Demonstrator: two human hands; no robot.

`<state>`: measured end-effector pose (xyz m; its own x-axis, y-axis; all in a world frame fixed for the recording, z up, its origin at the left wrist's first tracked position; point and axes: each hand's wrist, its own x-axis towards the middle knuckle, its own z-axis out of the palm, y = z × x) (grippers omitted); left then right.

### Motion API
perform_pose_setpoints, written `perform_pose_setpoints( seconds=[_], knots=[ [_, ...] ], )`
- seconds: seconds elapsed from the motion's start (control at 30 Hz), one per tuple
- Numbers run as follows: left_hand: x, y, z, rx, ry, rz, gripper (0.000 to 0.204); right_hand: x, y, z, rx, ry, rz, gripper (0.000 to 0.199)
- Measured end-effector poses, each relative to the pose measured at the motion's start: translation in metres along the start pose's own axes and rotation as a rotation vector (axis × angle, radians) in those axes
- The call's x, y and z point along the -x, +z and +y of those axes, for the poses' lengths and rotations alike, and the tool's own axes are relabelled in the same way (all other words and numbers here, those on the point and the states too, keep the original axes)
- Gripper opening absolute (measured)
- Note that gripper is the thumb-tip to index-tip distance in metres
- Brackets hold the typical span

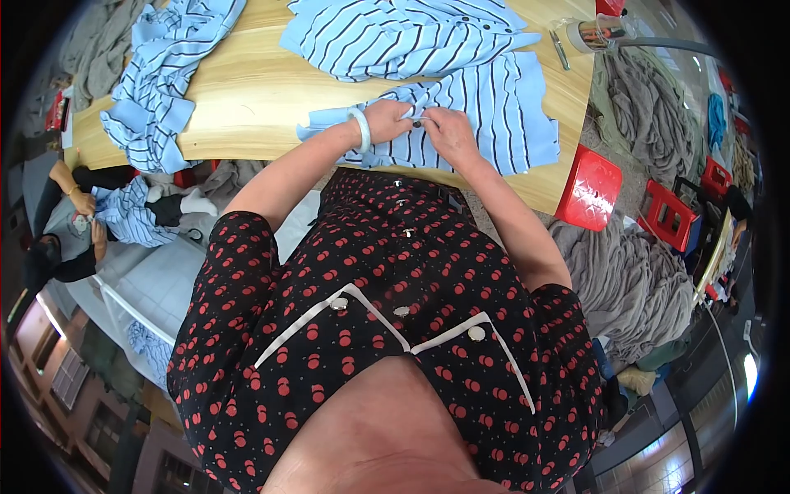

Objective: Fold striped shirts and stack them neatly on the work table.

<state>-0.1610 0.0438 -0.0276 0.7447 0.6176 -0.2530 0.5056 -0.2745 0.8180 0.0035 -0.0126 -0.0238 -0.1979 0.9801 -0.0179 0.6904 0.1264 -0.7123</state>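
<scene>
A light blue shirt (502, 111) with dark and white stripes lies spread on the wooden table in front of me. My left hand (387, 121), with a pale bangle (360, 132) at the wrist, is closed in a pinch on a fold of the cloth. Close beside it on the right, my right hand (451, 136) also pinches the fabric, fingertips pressed together. A small dark button (417, 123) shows between the two hands. Something thin and pale crosses there, too small to name.
A second striped garment (403, 37) lies just beyond, and another (156, 99) hangs over the table's left edge. At the far right are a cup of tools (594, 34) and a slim metal tool (560, 51). Red stools (590, 188) and grey cloth heaps (634, 284) stand right. Another person (49, 247) handles striped cloth at left.
</scene>
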Motion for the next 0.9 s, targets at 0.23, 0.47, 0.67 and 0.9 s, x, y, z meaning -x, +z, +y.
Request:
perform_pose_setpoints(
  seconds=[0.23,0.47,0.67,0.9],
  knots=[
    [-0.003,-0.003,-0.010,0.152,-0.042,-0.051,0.024,-0.002,-0.010,-0.012,-0.187,0.278,-0.126,0.016],
    [-0.012,-0.013,-0.015,0.175,-0.230,-0.234,0.018,-0.006,-0.007,-0.007,-0.173,0.317,-0.160,0.020],
    [-0.010,-0.016,-0.011,0.280,-0.246,-0.148,0.018,-0.016,-0.013,0.002,-0.327,0.366,-0.301,0.021],
    [-0.011,-0.015,-0.011,0.219,-0.174,-0.127,0.022,-0.010,-0.020,0.005,-0.041,-0.030,-0.219,0.018]
  ],
)
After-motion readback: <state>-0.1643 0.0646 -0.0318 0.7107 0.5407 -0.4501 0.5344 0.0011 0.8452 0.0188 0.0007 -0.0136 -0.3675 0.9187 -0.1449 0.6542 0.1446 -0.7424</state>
